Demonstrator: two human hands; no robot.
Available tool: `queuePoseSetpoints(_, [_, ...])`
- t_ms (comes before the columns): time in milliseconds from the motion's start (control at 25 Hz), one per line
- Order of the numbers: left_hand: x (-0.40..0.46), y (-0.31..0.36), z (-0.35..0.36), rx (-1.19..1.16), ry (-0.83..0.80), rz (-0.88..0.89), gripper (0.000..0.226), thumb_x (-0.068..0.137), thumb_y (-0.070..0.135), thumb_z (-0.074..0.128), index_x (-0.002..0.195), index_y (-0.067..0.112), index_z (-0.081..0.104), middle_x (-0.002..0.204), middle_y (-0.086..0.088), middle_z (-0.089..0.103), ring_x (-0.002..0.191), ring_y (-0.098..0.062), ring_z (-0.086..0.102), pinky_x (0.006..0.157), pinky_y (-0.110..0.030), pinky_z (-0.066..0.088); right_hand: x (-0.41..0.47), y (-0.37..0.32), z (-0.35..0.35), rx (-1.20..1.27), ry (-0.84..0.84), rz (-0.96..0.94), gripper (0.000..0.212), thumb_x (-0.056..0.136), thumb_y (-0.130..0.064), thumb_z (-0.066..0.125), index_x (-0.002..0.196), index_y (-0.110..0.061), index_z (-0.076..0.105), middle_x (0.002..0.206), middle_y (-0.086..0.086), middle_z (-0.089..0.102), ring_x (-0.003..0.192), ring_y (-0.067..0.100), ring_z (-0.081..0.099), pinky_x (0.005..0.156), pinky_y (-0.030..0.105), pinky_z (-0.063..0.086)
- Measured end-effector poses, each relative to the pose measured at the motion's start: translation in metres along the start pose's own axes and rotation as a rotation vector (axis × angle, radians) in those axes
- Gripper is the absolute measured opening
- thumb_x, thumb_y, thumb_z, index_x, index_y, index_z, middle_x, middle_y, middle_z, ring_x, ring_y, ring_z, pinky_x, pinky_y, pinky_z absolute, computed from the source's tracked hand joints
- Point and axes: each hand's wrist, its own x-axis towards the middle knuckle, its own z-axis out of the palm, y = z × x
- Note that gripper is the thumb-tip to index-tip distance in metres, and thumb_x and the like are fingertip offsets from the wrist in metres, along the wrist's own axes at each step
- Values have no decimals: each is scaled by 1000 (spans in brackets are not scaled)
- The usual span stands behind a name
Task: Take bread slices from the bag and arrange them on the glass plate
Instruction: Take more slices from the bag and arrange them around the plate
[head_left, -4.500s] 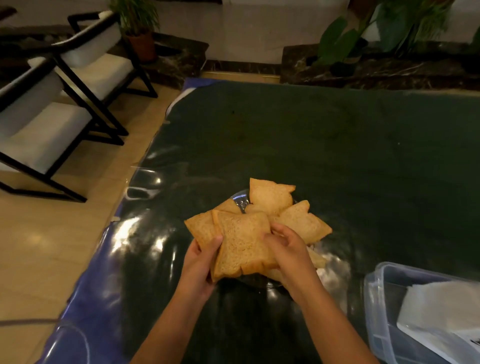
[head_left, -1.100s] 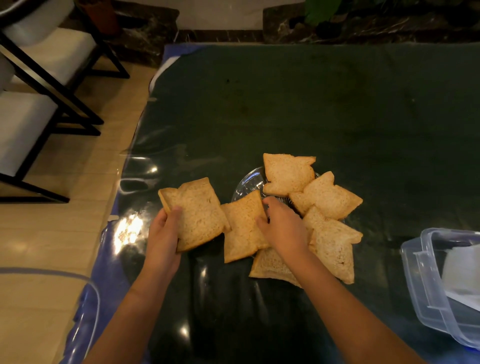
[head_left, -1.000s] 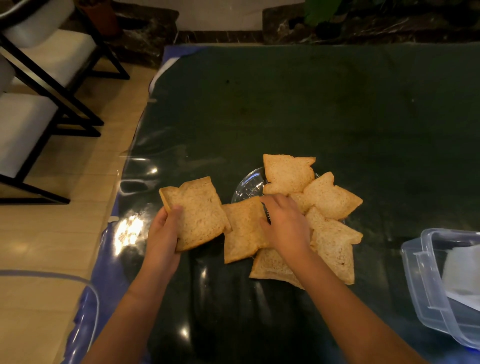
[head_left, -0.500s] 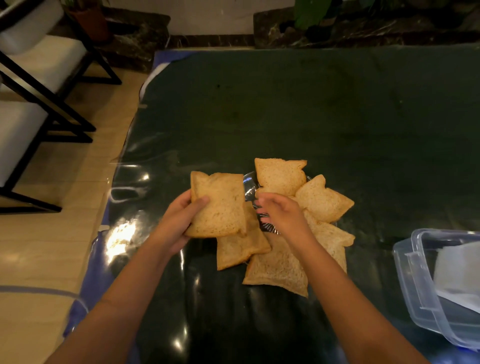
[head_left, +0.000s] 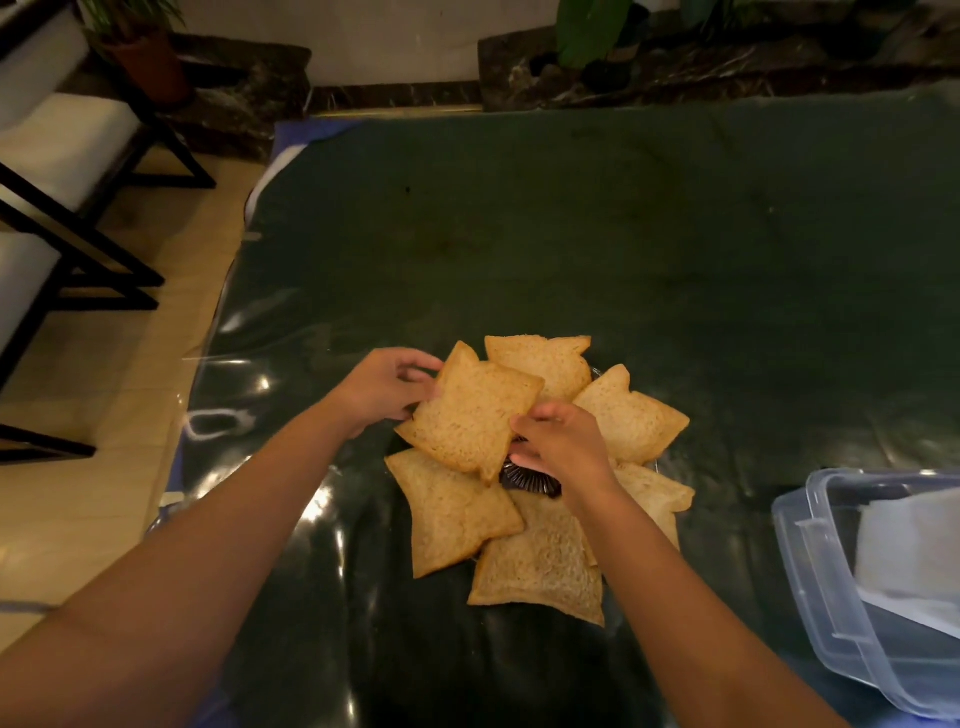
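Observation:
Several brown bread slices lie fanned in a ring on the glass plate (head_left: 530, 480), which is mostly hidden; only its ribbed centre shows. My left hand (head_left: 384, 389) grips the far-left edge of one bread slice (head_left: 470, 413) held over the plate's upper left. My right hand (head_left: 563, 447) pinches that same slice's right corner above the plate's centre. Other slices sit at the back (head_left: 543, 361), right (head_left: 631, 415), front (head_left: 540, 564) and front left (head_left: 452, 512). No bread bag is in view.
A clear plastic container (head_left: 831, 571) with white paper inside stands at the right edge of the dark green table cover (head_left: 571, 234). Black-framed chairs with white cushions (head_left: 57, 150) stand on the floor to the left. Potted plants line the back wall.
My left hand carried its slice from the table's left onto the plate's upper left, closing the ring. My right hand let go of the front-left slice and took this slice's right corner.

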Motion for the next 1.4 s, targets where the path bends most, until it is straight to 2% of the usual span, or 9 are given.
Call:
queuePoseSetpoints(240, [26, -9, 8, 123, 96, 84, 30, 79, 10, 70, 107, 21, 67, 84, 7, 64, 73, -6, 57, 60, -22, 43, 16, 7, 5, -386, 110, -155, 21, 79, -21, 70, 66, -17, 54, 63, 4, 69, 36, -1, 58, 40, 8, 45])
queuePoseSetpoints(400, [28, -12, 11, 121, 135, 148, 28, 78, 8, 70, 104, 19, 68, 84, 5, 63, 77, -7, 57, 70, -23, 44, 20, 11, 4, -477, 114, -208, 21, 79, -25, 69, 68, -21, 51, 59, 0, 68, 35, -3, 57, 39, 7, 43])
queuePoseSetpoints(640, [11, -8, 16, 170, 169, 172, 32, 81, 9, 67, 113, 13, 64, 108, -11, 65, 92, -16, 59, 90, -36, 49, 10, 8, 1, -427, 38, -156, 19, 82, -26, 65, 71, -14, 56, 73, 13, 73, 50, 12, 64, 57, 29, 55])
queuePoseSetpoints(760, [-13, -11, 28, 441, 331, 404, 46, 85, 11, 61, 130, 13, 51, 133, -11, 49, 118, -20, 48, 101, -30, 36, -1, 9, -16, -599, 268, -522, 19, 88, -21, 53, 76, -8, 60, 73, 11, 70, 57, 21, 65, 54, 35, 53])
queuePoseSetpoints(840, [-34, -17, 42, 667, 309, 593, 46, 85, 11, 60, 130, 12, 51, 138, -14, 45, 126, -26, 42, 104, -40, 34, -8, 15, -26, -928, 356, -889, 14, 81, -5, 57, 92, -7, 65, 91, 13, 70, 83, 30, 67, 66, 36, 54])
queuePoseSetpoints(920, [-52, -29, 58, 854, 214, 671, 40, 86, 16, 60, 125, 13, 55, 138, -14, 48, 126, -30, 45, 101, -49, 34, -8, 23, -28, -1242, 97, -981, 45, 77, 1, 60, 120, -11, 57, 131, 11, 57, 124, 30, 49, 97, 39, 45])
queuePoseSetpoints(1000, [-63, -38, 68, 927, 130, 624, 38, 90, 25, 54, 127, 16, 54, 139, -9, 48, 130, -26, 41, 106, -49, 27, -5, 27, -30, -1396, -127, -933, 54, 84, -5, 51, 136, -17, 41, 150, 4, 34, 141, 22, 22, 112, 38, 22])
queuePoseSetpoints(1160, [-61, -49, 75, 999, 65, 542, 49, 96, 40, 34, 141, 21, 34, 152, 2, 30, 141, -14, 18, 111, -37, -3, 5, 29, -40, -1495, -190, -923, 58, 88, -10, 44, 142, -21, 27, 156, -1, 20, 144, 18, 11, 115, 39, 11])
queuePoseSetpoints(1400, [-58, -49, 81, 1077, 42, 499, 55, 95, 47, 26, 145, 23, 23, 155, 3, 21, 142, -12, 10, 109, -35, -8, 9, 29, -39, -1566, -210, -881, 61, 89, -17, 42, 145, -23, 19, 157, -4, 11, 144, 16, 2, 116, 42, 3])
